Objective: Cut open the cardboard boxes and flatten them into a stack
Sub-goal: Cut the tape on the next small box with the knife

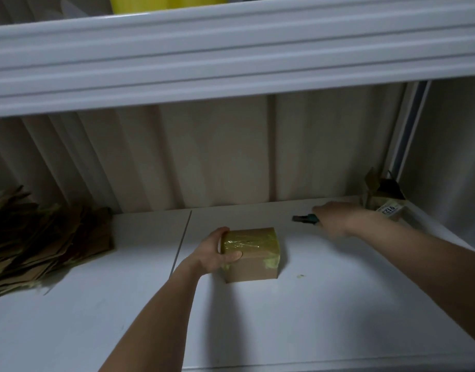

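Observation:
A small brown cardboard box (253, 260) sealed with yellowish tape stands on the white shelf (325, 304) near the middle. My left hand (217, 252) grips its left end, thumb on the near side and fingers over the top. My right hand (331, 220), blurred, holds a dark cutter (303, 218) with a teal handle, its tip pointing left, above the shelf to the right of and behind the box. A pile of flattened cardboard (43, 237) lies at the far left.
An opened cardboard box (384, 200) with a white label sits in the back right corner. A white shelf beam (231, 57) runs overhead, with yellow objects (150, 4) on top. A small tape scrap (300, 276) lies right of the box. A corrugated wall closes the back.

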